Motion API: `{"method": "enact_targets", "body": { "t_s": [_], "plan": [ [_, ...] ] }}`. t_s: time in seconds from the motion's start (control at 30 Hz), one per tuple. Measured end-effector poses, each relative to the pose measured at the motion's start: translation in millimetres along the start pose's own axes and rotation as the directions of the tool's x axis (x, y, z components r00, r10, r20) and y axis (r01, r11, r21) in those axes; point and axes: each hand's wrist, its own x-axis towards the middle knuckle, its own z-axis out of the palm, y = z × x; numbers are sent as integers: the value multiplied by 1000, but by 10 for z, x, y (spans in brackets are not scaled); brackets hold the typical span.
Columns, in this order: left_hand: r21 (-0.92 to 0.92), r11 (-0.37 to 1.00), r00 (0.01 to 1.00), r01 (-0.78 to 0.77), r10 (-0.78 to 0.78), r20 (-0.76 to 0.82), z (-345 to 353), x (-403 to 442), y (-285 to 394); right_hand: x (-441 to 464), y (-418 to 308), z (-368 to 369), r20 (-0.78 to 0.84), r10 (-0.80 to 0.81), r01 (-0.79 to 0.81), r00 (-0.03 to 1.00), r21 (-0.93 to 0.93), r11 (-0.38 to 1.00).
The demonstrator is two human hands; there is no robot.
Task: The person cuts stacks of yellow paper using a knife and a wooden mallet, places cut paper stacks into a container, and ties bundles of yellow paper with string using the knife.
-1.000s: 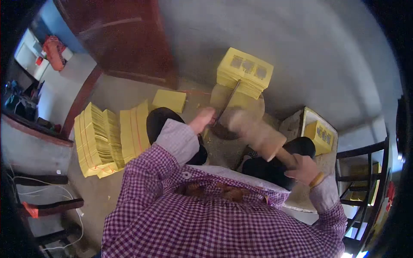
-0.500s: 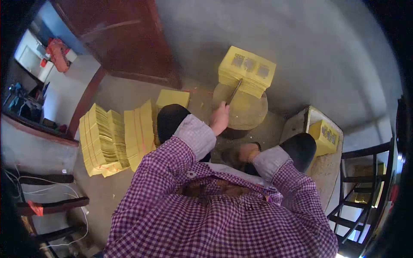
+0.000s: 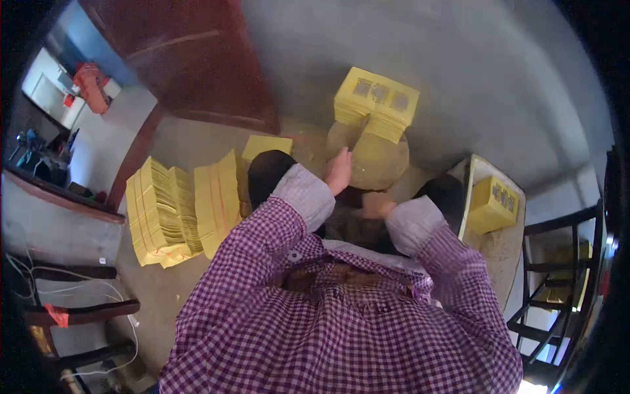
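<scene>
A thick stack of yellow paper [image 3: 390, 98], with three grey printed squares on top, sits on a round block [image 3: 375, 164] by the wall. My left hand [image 3: 339, 172] is closed at the block's left edge. It grips a thin rod-like tool, now hard to see, whose far end points at the stack's notched front side. Below the block, my right hand [image 3: 378, 205] is closed and smeared by motion. A dark brown blurred shape [image 3: 348, 222] lies just left of it; whether this is the held thing is unclear.
Tall yellow paper stacks [image 3: 154, 217] tied with red string stand on the floor to the left. At right, another yellow stack [image 3: 492, 205] rests on a board [image 3: 489, 262]. Dark chairs [image 3: 554, 289] flank me on both sides. A brown door [image 3: 197, 59] stands behind.
My right hand has moved up a little toward the block, and the brown blur with it. My left hand has shifted up slightly. The whole view has turned a bit.
</scene>
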Motion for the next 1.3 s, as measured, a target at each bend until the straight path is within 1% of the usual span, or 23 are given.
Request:
{"method": "enact_targets", "body": {
  "t_s": [0.03, 0.07, 0.13, 0.2, 0.23, 0.3, 0.33, 0.4, 0.53, 0.57, 0.6, 0.67, 0.73, 0.77, 0.83, 0.87, 0.93, 1.0, 1.07, 1.13, 1.17, 1.23, 1.3],
  "plan": [
    [-11, 1000, 1000, -5, 5, 10, 71, -27, 19, -42, -70, -69, 145, -15, 14, 989, 6, 1000],
    [35, 999, 1000, -27, 28, -13, 55, -7, 12, 11, -74, -48, 138, -17, 17, 990, -5, 1000],
    [97, 995, 998, -25, 30, -47, -114, -42, -69, 151, -202, 198, 274, -111, 178, 955, -235, 955],
    [32, 931, 889, 365, -358, 284, -188, -134, -150, 174, -139, 399, 343, -133, 227, 930, -249, 942],
    [29, 931, 890, 364, -357, 284, -277, -202, -151, 164, -92, 453, 357, -144, 233, 923, -222, 947],
    [-88, 867, 767, 491, -382, 516, -503, -456, -164, 101, -22, 570, 368, -169, 239, 914, -151, 959],
    [-88, 864, 764, 496, -386, 516, -547, -528, -127, 83, 15, 622, 373, -178, 238, 910, -121, 964],
    [-253, 832, 837, 493, -375, 399, -594, -614, -86, 59, 81, 713, 377, -185, 225, 907, -66, 972],
    [-233, 847, 834, 478, -355, 421, -561, -580, -157, -164, 362, 896, 300, -213, 160, 930, 190, 969],
    [-30, 960, 911, 277, -253, 326, -552, -568, -172, -216, 456, 949, 270, -226, 150, 936, 274, 950],
    [196, 978, 959, 66, -116, 258, -550, -548, -193, -270, 544, 983, 226, -253, 159, 941, 364, 918],
    [114, 986, 952, 123, -149, 266, -518, -550, -279, -432, 739, 1064, 76, -339, 241, 938, 561, 792],
    [31, 984, 945, 175, -177, 276, -483, -539, -391, -706, 895, 1052, 18, -340, 201, 940, 777, 597],
    [-67, 972, 927, 225, -192, 322, -482, -527, -461, -948, 816, 819, 503, -39, -476, 863, 838, 266],
    [-161, 949, 907, 273, -198, 372, -485, -521, -473, -1465, 730, 462, 432, -113, -412, 895, 896, 165],
    [-165, 947, 911, 275, -202, 360, -489, -531, -440, -1696, 687, 306, 430, -110, -410, 896, 897, 165],
    [-171, 943, 914, 285, -213, 344, -547, -554, -316, -2087, 585, 41, 340, -61, -340, 938, 940, 17],
    [-191, 870, 820, 455, -325, 471, -644, -576, -108, -2370, 385, -237, 243, 4, -242, 970, 968, 69],
    [-200, 848, 799, 492, -348, 489, -636, -569, -144, -2363, 214, -361, 127, 67, -135, 990, 982, 129],
    [-207, 826, 784, 524, -373, 496, -653, -548, -162, -2234, 76, -479, -251, 178, 199, 952, 943, 267],
    [-220, 800, 762, 558, -391, 516, -665, -553, -161, -2084, 45, -476, -256, 174, 205, 951, 942, 265],
    [-231, 775, 742, 588, -403, 535, -676, -565, -193, -1634, 26, -306, -606, 191, 339, 772, 647, 683],
    [-345, 671, 691, 656, -351, 632, -687, -590, -273, -1356, -87, -146, -596, 183, 310, 781, 626, 715]
  ]
}}
